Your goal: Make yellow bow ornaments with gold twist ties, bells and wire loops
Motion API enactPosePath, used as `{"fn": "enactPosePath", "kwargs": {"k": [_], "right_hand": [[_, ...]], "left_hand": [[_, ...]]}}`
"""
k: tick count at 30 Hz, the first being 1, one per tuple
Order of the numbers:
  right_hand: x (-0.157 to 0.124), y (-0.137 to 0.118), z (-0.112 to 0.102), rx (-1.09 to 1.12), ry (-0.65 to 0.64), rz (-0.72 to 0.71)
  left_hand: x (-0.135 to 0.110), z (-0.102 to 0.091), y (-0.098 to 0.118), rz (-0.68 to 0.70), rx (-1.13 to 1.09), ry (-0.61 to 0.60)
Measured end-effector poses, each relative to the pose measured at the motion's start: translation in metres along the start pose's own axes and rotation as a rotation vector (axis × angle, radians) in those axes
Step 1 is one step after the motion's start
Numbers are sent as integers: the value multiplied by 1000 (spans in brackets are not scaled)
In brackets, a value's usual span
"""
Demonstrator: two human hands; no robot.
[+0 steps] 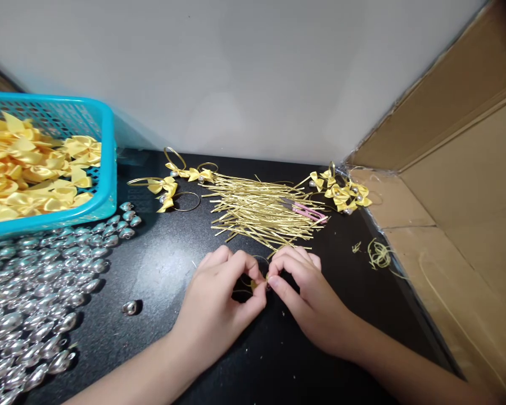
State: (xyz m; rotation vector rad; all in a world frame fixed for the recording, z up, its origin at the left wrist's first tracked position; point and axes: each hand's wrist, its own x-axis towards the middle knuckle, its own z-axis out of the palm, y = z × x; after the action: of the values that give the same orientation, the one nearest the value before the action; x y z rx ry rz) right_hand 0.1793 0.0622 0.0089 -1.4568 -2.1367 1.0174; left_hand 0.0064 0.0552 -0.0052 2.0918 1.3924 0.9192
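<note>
On blk tabletop (164, 273), both hands (219, 295) (310, 298) in pinch on sm. yel. piece (253, 285) (mostly hidden)

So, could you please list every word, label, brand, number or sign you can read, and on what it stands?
There are none: no readable text shows on the blue basket, the pink-handled scissors or the brown cardboard.

Free: surface (162, 261), left of centre, bar one loose bead (130, 307). Obstacles: basket (108, 147), upper left; silver beads (32, 322), lower left; gold strips (259, 211), centre.
</note>
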Motion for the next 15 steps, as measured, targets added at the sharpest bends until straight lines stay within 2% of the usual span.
{"fn": "enactPosePath", "kwargs": {"k": [15], "right_hand": [[-2, -1, 0, 21, -42, -25]], "left_hand": [[3, 1, 0, -63, -51, -28]]}}
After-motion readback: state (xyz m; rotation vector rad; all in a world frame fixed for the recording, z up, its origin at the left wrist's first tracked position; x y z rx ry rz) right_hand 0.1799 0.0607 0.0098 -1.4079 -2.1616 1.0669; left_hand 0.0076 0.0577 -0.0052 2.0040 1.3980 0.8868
